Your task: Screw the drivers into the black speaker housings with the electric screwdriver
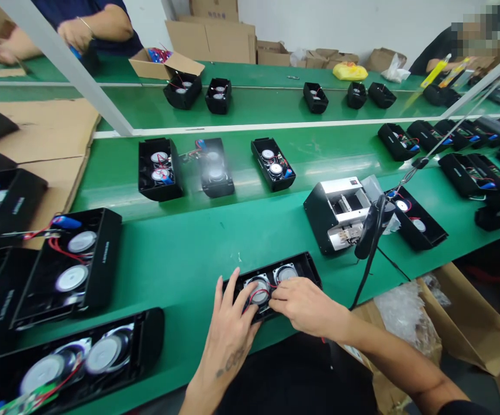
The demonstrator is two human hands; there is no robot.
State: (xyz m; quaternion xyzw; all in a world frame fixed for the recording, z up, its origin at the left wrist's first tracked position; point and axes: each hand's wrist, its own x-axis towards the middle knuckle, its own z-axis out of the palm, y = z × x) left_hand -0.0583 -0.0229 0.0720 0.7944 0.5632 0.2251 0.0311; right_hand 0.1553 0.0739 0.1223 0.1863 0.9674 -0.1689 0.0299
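The open speaker housing [276, 282] lies at the near edge of the green worktop [189, 242], directly in front of the person. The left hand [228, 328] rests on its left end, fingers spread and loosely open, steadying it. The right hand [306, 305] has its fingertips pinched at the red wires [256, 295] beside the two round drivers [261, 286]. The housing appears to be rigid, light plastic; grip it by the outer walls. The thin wires and driver cones are probably fragile; avoid pulling or pressing them. A dispenser unit [340, 213] stands further right.
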